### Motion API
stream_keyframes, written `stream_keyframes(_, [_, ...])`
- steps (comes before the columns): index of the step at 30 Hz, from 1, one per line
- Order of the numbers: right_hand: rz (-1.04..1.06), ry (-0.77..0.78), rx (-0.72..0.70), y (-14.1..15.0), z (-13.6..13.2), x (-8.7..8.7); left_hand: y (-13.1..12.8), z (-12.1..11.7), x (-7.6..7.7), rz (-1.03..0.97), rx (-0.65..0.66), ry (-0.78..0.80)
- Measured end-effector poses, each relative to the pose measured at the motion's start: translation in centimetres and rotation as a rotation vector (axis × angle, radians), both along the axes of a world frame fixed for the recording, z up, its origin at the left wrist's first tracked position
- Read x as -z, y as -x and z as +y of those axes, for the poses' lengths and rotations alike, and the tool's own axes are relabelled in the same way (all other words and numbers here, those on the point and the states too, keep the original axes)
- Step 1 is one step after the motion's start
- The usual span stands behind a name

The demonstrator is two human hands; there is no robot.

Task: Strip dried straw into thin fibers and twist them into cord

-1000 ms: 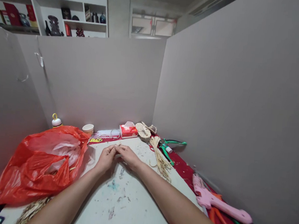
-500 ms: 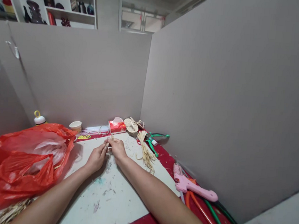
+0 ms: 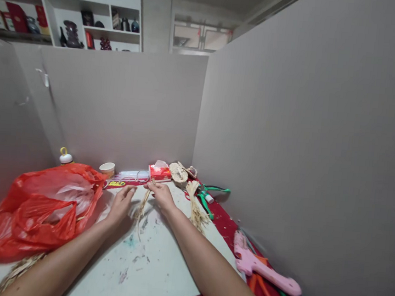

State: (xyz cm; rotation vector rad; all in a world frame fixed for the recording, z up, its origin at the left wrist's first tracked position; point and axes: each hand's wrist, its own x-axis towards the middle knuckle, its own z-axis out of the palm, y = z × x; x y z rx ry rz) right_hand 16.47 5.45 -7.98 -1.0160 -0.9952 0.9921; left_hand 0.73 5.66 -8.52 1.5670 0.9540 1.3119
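My right hand (image 3: 161,195) pinches the top of a small bundle of dry straw (image 3: 140,210). The strands hang down from its fingertips over the white board (image 3: 160,260). To the left of the straw, my left hand (image 3: 122,202) is apart from it, with its fingers loosely bent and nothing visible in them. Another tied straw bundle (image 3: 195,207) lies on the board's right edge. More straw (image 3: 17,270) shows by my left forearm, partly hidden by it.
A red plastic bag (image 3: 44,213) fills the left side. Along the back stand a paper cup (image 3: 107,169), a tissue pack (image 3: 160,171) and woven straw pieces (image 3: 178,172). Green-handled pliers (image 3: 206,202) and a pink glue gun (image 3: 259,266) lie at right, beside grey partitions (image 3: 289,128).
My left hand has come away from the right hand and moved left. The straw bundle now hangs in plain view from my right hand. The camera view has shifted slightly.
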Motion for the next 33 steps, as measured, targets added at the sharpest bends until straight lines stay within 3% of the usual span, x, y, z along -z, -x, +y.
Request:
stream_keyframes(5, [0.006, -0.025, -0.155, 2.7, -1.0, 0.8, -1.3, -0.6, 0.3, -0.255, 0.272, 0.357])
stream_keyframes(10, [-0.051, -0.053, -0.156, 3.0, -1.1, 1.3, -1.2, -1.2, -0.4, -0.347, 0.437, 0.602])
stream_keyframes(16, [-0.191, -0.175, -0.145, 2.0, -1.2, 0.6, -0.6, -1.3, -0.8, -0.162, 0.406, 0.418])
stream_keyframes(23, [-0.431, -0.262, -0.110, 0.3, -1.8, -0.1, -0.7, -1.7, -0.7, -0.041, 0.404, 0.331])
stream_keyframes(26, [-0.481, -0.232, -0.121, 0.1, -1.7, 0.0, -0.8, -1.9, -0.7, 0.075, 0.334, 0.172])
stream_keyframes(30, [-0.427, -0.119, -0.116, 0.7, -0.8, 0.6, -1.1, -1.7, -0.3, 0.259, 0.210, -0.181])
stream_keyframes(33, [-0.361, -0.022, -0.086, 1.1, -0.4, 1.0, -1.3, -1.6, 0.1, 0.281, 0.165, -0.226])
